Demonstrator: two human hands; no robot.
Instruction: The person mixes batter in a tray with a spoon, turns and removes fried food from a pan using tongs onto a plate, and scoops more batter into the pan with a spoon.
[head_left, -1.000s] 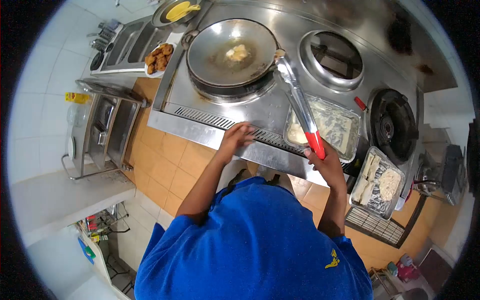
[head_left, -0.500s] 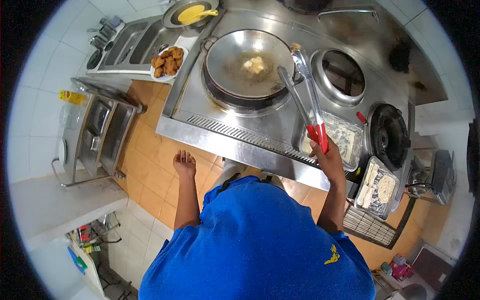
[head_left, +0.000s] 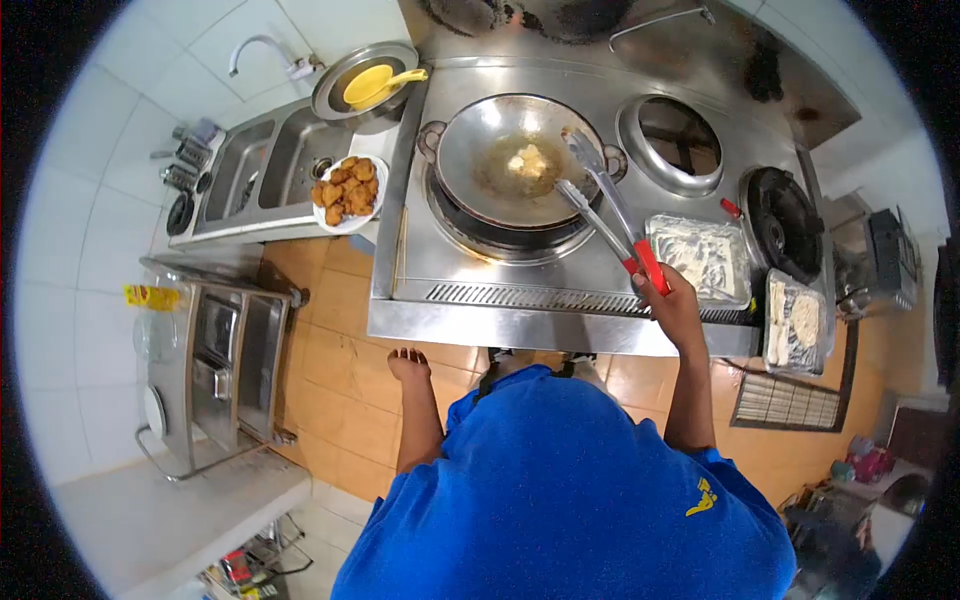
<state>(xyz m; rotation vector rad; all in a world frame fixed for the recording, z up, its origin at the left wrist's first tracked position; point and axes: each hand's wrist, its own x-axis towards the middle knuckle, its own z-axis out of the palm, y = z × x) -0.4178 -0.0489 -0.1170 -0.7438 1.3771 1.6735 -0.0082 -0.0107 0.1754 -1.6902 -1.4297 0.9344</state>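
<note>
My right hand point(head_left: 676, 308) is wrapped around the red grips of long metal tongs point(head_left: 607, 188). The tongs' arms are spread, their tips over the right side of a wok point(head_left: 468, 140). A small brownish bit shows at the upper tip; I cannot tell what it is. Inside the wok, a clump of pale yellow food point(head_left: 528, 161) sits in oil. My left hand point(head_left: 410, 366) hangs by the stove's front edge, holding nothing, fingers loosely apart. Near my right hand lies a metal tray point(head_left: 742, 262) smeared with white batter or flour.
A plate point(head_left: 347, 222) of browned fried pieces stands at the sink counter, below a pan with a yellow strainer-like utensil point(head_left: 372, 88). Right of the wok are a burner ring point(head_left: 640, 165), a black burner point(head_left: 785, 225) and a second floury tray point(head_left: 797, 320). A metal trolley point(head_left: 185, 350) stands left.
The tong tips have moved farther over the wok, closer to the pale food. My head view has shifted, so the stove sits differently in the picture. My left hand still hangs free.
</note>
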